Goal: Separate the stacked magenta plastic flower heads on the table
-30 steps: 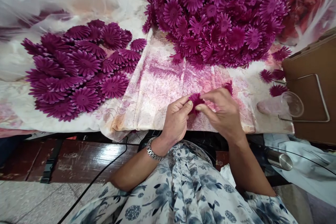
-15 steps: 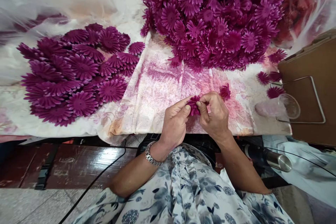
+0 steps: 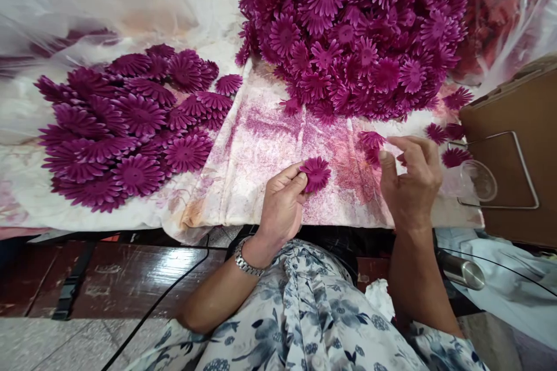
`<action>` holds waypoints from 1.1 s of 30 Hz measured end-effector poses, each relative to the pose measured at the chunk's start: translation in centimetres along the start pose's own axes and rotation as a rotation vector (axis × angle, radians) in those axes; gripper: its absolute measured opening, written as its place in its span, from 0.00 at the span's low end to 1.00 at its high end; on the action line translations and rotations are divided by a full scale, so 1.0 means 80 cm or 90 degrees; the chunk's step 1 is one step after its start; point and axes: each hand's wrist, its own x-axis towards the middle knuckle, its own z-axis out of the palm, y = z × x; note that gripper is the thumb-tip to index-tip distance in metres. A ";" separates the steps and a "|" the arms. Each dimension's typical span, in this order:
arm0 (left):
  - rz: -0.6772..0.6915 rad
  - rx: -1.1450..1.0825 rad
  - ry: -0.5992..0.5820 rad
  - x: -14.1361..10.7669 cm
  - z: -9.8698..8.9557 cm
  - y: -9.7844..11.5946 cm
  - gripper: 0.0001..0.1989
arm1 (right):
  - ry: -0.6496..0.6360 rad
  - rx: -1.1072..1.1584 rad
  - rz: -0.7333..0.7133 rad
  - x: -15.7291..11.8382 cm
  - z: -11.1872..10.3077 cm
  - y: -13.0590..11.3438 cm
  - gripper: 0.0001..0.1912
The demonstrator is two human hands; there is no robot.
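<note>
Head view shows the left hand [image 3: 282,204] pinching one purple flower [image 3: 315,174] just below the big flower heap [image 3: 357,35]. Half a second ago both hands worked it; now the right hand [image 3: 411,182] has drawn away rightward, fingers loosely curled around another flower piece [image 3: 372,145], suggesting the separation is finished.

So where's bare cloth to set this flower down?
Free: the stained cloth between the flat flower spread and the big heap, ahead of the left hand. Crowded: loose flowers by the right hand.
</note>
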 end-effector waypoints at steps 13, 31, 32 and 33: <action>-0.004 0.073 -0.027 -0.008 0.002 -0.005 0.14 | -0.137 0.299 -0.082 -0.020 0.034 -0.060 0.05; -0.022 0.010 0.018 -0.015 0.006 -0.017 0.14 | -0.027 0.260 0.020 -0.033 0.027 -0.075 0.05; -0.023 0.003 0.018 -0.015 0.006 -0.017 0.14 | -0.027 0.261 0.024 -0.033 0.027 -0.075 0.05; -0.024 -0.001 0.016 -0.016 0.006 -0.016 0.14 | -0.025 0.260 0.026 -0.034 0.027 -0.075 0.05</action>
